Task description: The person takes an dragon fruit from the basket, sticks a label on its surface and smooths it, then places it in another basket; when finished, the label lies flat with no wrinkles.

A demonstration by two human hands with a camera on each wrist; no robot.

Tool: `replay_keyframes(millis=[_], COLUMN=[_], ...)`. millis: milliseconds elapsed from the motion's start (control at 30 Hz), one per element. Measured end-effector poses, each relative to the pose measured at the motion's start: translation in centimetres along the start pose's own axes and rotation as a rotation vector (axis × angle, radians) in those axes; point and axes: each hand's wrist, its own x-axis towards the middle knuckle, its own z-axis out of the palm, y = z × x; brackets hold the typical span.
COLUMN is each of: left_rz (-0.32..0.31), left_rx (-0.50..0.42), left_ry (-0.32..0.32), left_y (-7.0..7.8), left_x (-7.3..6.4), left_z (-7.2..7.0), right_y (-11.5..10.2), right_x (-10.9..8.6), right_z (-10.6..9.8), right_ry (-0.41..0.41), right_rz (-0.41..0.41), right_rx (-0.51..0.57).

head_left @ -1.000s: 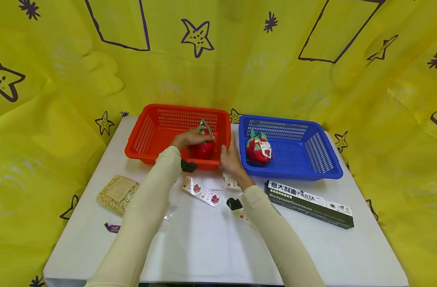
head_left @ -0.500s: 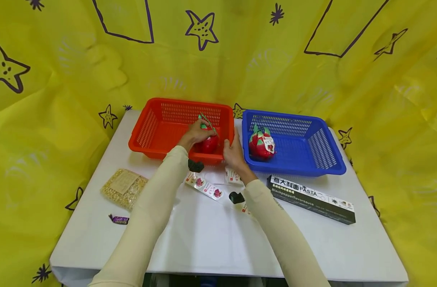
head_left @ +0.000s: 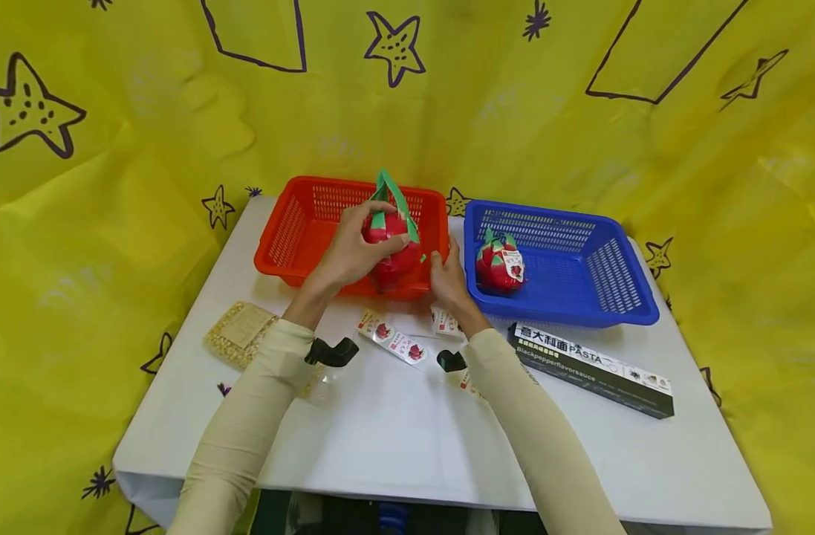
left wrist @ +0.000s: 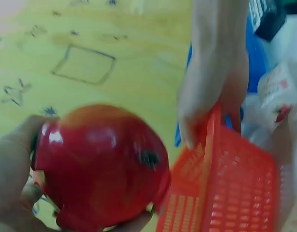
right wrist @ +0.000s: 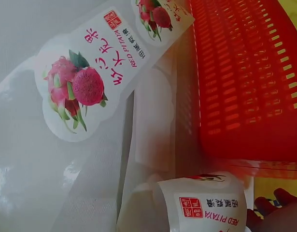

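Observation:
My left hand (head_left: 354, 245) grips a red dragon fruit (head_left: 395, 264) with long green leaf tips, held above the floor of the red basket (head_left: 316, 234). In the left wrist view the dragon fruit (left wrist: 105, 164) shows its glossy red underside with a dark spot. With fingers over the rim, my right hand (head_left: 452, 282) holds the red basket's right end; the left wrist view shows the right hand (left wrist: 216, 87) there too. Another dragon fruit (head_left: 497, 266), bearing a white label, lies in the blue basket (head_left: 567, 286), at its left end.
Strips of red pitaya stickers (head_left: 395, 343) lie in front of the red basket; the right wrist view shows a curled sticker strip (right wrist: 201, 205) beside it. A black pasta box (head_left: 594, 371) is at right, a bag of yellow kernels (head_left: 236, 334) at left, near a purple wrapper (head_left: 223, 388).
My left hand has raised the dragon fruit from the red basket's floor and toward me. The right hand stays on the basket's right end. The head view has shifted slightly.

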Motion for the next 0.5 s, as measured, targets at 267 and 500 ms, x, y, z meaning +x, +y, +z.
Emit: replay_keyframes(millis=[267, 500], left_rz=[-0.097, -0.173], left_rx=[0.032, 0.051], left_ry=[-0.26, -0.368], left_y=[-1.5, -4.4], left_x=[-7.0, -10.9], left_z=[1.3, 3.5], right_y=[-0.6, -0.8], right_x=[0.8, 0.5], right_z=[-0.5, -0.1], right_ry=[-0.014, -0.006], right_rz=[0.01, 0.071], right_rx=[0.012, 0.059])
